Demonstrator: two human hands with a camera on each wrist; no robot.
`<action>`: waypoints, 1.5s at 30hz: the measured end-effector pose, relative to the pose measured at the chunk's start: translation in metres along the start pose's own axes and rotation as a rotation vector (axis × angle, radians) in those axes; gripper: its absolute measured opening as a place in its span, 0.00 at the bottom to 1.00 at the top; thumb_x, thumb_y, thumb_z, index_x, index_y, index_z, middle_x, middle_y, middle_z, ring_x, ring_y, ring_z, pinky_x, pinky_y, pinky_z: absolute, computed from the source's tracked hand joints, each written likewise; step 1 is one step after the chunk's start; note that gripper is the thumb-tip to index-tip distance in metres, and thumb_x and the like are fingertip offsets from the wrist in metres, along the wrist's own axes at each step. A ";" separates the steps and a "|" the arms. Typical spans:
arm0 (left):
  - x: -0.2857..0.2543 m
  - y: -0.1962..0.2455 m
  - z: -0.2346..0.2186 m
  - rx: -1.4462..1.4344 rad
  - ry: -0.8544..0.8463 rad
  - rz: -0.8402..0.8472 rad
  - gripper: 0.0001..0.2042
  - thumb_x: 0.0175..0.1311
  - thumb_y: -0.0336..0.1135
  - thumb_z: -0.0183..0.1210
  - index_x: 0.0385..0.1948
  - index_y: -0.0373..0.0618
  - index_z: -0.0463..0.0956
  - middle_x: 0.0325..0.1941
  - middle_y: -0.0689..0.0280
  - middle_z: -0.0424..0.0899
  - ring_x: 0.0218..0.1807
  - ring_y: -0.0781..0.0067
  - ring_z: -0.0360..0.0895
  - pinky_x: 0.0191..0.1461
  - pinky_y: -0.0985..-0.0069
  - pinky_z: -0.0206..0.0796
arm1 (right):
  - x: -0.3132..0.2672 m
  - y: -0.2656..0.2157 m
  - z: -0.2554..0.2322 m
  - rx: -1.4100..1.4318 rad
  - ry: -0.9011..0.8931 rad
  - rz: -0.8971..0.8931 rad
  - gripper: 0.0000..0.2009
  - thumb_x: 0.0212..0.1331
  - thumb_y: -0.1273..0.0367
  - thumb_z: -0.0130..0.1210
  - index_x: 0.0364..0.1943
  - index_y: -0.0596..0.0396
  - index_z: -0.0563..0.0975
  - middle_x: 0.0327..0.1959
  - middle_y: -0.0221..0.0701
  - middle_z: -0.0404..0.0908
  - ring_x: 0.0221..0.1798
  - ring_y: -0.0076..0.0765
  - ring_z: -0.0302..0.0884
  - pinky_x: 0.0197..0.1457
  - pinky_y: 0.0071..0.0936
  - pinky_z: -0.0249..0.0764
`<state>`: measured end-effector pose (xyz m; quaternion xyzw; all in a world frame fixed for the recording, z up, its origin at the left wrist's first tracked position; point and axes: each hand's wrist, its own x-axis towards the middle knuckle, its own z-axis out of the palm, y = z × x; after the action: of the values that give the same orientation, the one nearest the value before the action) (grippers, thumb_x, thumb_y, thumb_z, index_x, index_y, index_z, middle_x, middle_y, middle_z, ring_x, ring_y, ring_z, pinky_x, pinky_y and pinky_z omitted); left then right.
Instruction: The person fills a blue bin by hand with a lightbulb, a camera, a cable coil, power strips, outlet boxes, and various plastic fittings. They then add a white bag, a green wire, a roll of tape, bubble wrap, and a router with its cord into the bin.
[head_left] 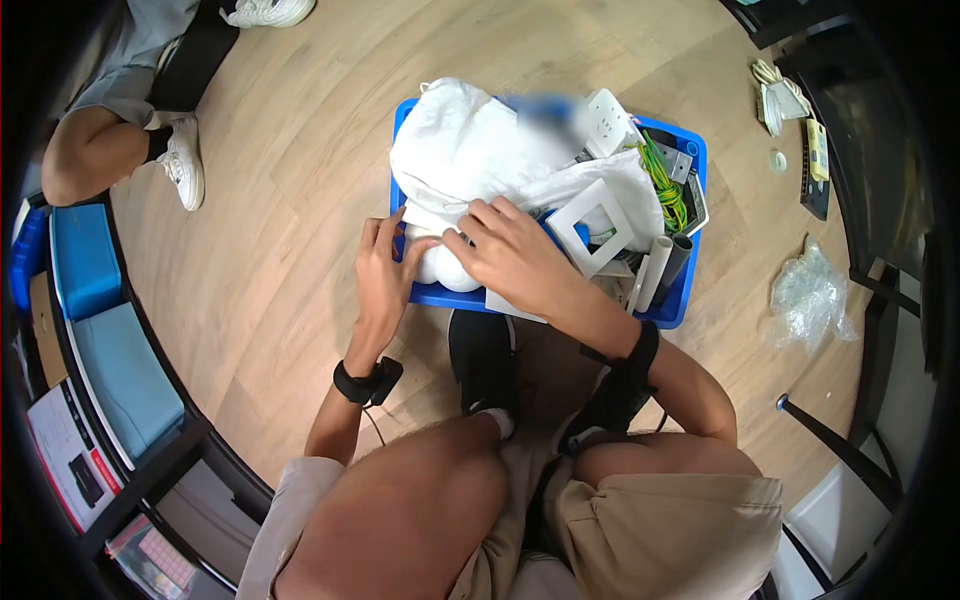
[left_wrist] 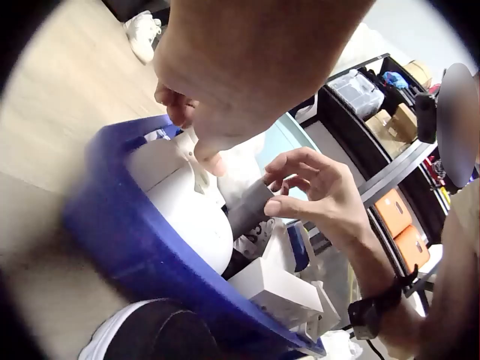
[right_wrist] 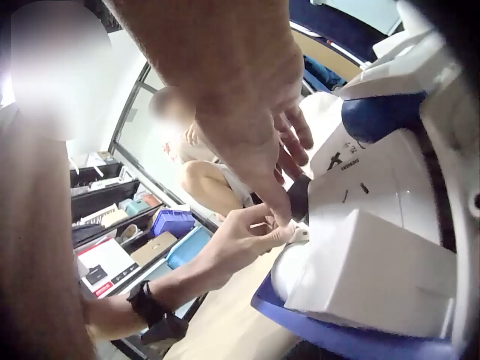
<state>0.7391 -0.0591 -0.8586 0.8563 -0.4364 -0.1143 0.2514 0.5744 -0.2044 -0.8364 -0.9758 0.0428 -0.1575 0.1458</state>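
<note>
A blue bin [head_left: 675, 316] stands on the floor between both hands and the other person. My left hand [head_left: 383, 280] reaches over its near left corner and pinches a small white plastic piece [right_wrist: 301, 235] with a hole in it. Beside it, my right hand [head_left: 505, 245] holds a dark grey tube-like piece [left_wrist: 251, 210] between thumb and fingers, most of it hidden in the head view. Smooth white rounded items [left_wrist: 199, 229] lie under the hands. A white cloth bag [head_left: 455, 140] covers much of the bin's far left side.
The bin also holds a white square frame [head_left: 567, 225], green-yellow wire [head_left: 665, 185], pipes [head_left: 652, 272] and a socket plate [head_left: 607, 122]. Crumpled clear plastic [head_left: 812, 300] lies to the right. Another person's shoe [head_left: 182, 163] is at the far left, above shelves with blue boxes [head_left: 130, 375].
</note>
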 end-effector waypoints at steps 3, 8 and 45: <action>0.001 -0.011 -0.003 -0.004 0.009 0.087 0.23 0.61 0.38 0.73 0.56 0.35 0.82 0.38 0.57 0.79 0.32 0.61 0.76 0.36 0.65 0.72 | 0.003 -0.018 0.001 -0.092 -0.048 0.022 0.12 0.51 0.71 0.61 0.41 0.56 0.79 0.36 0.32 0.79 0.50 0.37 0.75 0.55 0.34 0.70; 0.001 -0.008 -0.010 -0.050 -0.081 0.002 0.22 0.67 0.35 0.69 0.60 0.37 0.80 0.36 0.59 0.79 0.27 0.69 0.73 0.32 0.70 0.69 | 0.000 -0.022 0.022 -0.022 -0.097 0.060 0.12 0.51 0.70 0.61 0.41 0.58 0.80 0.35 0.31 0.79 0.52 0.37 0.75 0.57 0.35 0.70; 0.074 0.163 -0.051 -0.138 -0.043 0.294 0.21 0.75 0.33 0.55 0.68 0.43 0.73 0.33 0.65 0.79 0.31 0.75 0.72 0.38 0.75 0.66 | -0.497 0.228 -0.106 -0.049 0.327 1.958 0.80 0.31 0.35 0.78 0.81 0.52 0.31 0.80 0.68 0.42 0.80 0.82 0.45 0.81 0.58 0.56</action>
<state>0.6915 -0.1823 -0.7274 0.7611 -0.5535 -0.1244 0.3143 0.0616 -0.3867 -0.9545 -0.4790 0.8527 -0.0994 0.1835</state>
